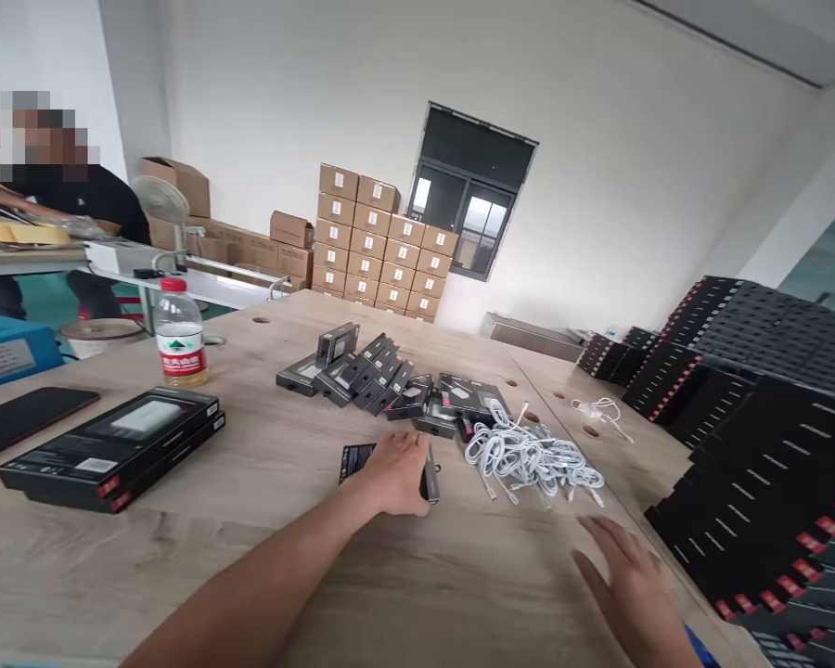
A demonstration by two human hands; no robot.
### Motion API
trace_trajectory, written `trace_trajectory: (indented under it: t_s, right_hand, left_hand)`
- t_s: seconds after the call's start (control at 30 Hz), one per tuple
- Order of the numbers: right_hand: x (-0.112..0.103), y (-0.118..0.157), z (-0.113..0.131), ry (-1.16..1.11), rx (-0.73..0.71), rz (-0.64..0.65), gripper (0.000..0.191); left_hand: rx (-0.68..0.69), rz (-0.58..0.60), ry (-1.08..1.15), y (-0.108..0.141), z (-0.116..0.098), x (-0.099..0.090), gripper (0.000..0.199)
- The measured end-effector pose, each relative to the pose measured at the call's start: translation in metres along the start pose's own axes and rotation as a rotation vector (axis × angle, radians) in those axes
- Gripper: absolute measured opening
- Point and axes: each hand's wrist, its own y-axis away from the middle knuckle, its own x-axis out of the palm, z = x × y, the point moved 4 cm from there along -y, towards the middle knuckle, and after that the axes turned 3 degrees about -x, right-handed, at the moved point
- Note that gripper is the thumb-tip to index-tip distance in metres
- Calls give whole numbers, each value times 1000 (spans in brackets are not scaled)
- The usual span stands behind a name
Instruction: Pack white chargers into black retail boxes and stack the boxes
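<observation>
My left hand (398,471) reaches over a small black product box (357,456) on the wooden table, its fingers wrapped across the box and hiding much of it. My right hand (630,580) is at the lower right, thumb apart from the fingers, with nothing in it. Just beyond it lies a tangled heap of white cables (529,459). Behind my left hand is a loose pile of black boxes (372,376), some leaning on each other. A larger flat black box (473,397) lies beside the cables.
Tall stacks of black boxes (765,464) line the right side. At left are two stacked black boxes (122,431), a dark flat device (28,417) and a bottle (179,339). A person (76,204) works at another table. Cartons (382,246) stand by the wall.
</observation>
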Motion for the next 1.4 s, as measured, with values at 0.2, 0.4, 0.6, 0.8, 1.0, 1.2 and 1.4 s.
trace_trajectory:
  t_s: [0.2, 0.4, 0.6, 0.8, 1.0, 1.2, 1.4]
  right_hand:
    - [122, -87, 181, -1152, 162, 584, 68]
    - [153, -94, 210, -1345, 76, 434, 46]
    - [144, -88, 187, -1471, 168, 600, 34]
    - [132, -93, 188, -1447, 131, 600, 34]
    - [126, -96, 192, -1406, 182, 436, 37]
    - [140, -93, 181, -1547, 331, 424, 19]
    - [130, -94, 188, -1499, 239, 533, 31]
  left_hand:
    - [235, -333, -14, 20, 11, -10, 90]
    - [152, -343, -58, 15, 19, -2, 89]
    - [186, -279, -31, 7, 6, -5, 78]
    - [250, -254, -114, 9, -9, -5, 75]
    - [295, -241, -130, 8, -18, 2, 80]
    - [259, -210, 22, 8, -10, -9, 97]
    - [241, -247, 4, 9, 1, -15, 91]
